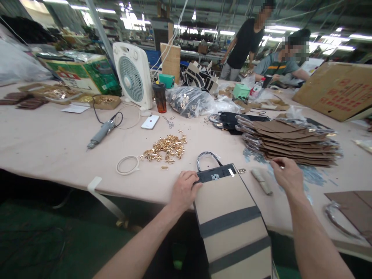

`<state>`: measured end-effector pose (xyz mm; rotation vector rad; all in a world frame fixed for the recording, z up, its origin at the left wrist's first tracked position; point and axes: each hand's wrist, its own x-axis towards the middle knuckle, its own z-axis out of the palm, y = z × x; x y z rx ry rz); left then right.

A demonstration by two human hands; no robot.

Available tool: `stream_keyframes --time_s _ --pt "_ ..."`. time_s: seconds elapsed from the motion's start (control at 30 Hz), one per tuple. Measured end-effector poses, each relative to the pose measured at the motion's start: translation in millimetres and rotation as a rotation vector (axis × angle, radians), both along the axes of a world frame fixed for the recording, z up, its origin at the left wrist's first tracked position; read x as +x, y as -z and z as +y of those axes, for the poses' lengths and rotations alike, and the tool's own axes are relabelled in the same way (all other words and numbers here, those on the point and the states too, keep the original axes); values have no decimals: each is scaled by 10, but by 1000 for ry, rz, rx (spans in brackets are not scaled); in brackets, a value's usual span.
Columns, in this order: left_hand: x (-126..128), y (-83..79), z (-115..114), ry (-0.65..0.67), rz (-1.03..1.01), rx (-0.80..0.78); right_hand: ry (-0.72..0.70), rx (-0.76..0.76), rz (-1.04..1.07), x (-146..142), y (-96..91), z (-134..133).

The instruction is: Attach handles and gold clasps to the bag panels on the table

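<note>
A beige handbag panel (223,201) with dark bands hangs over the table's front edge. Its black top strip carries a looped handle (207,155) in clear wrap, a small square metal plate (215,177) and a white slotted tab (231,173). A gold clasp piece (241,171) sticks out at its right corner. My left hand (186,190) grips the panel's upper left edge. Off to the right, my right hand (287,174) is closed in a pinch; a tiny shiny bit shows at its fingers, too small to name. Beside it lies a rolled grey-beige bundle (261,181).
Loose gold buckles (167,148) lie left of the panel, by a tape roll (128,165). Farther back are an electric screwdriver (101,133), a phone (150,122), a tumbler (159,97) and a fan (133,75). Stacked brown panels (290,141) stand right. Two people work beyond.
</note>
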<state>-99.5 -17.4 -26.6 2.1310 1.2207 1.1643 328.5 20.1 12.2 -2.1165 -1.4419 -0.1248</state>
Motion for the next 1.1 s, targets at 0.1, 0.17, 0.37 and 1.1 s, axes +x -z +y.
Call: stream_keyframes --time_s 0.1,0.17,0.37,1.1 --pt "-8 17 6 0 8 -1 -241 74 433 -686 -195 -34" --pt "-21 24 12 -3 11 -5 -449 26 720 -1209 -273 -94" --pt "-51 44 33 -46 19 -61 -787 -283 934 -2290 -171 -243" --pt "-56 48 35 -41 2 -61 -706 -283 506 -2543 54 -232"
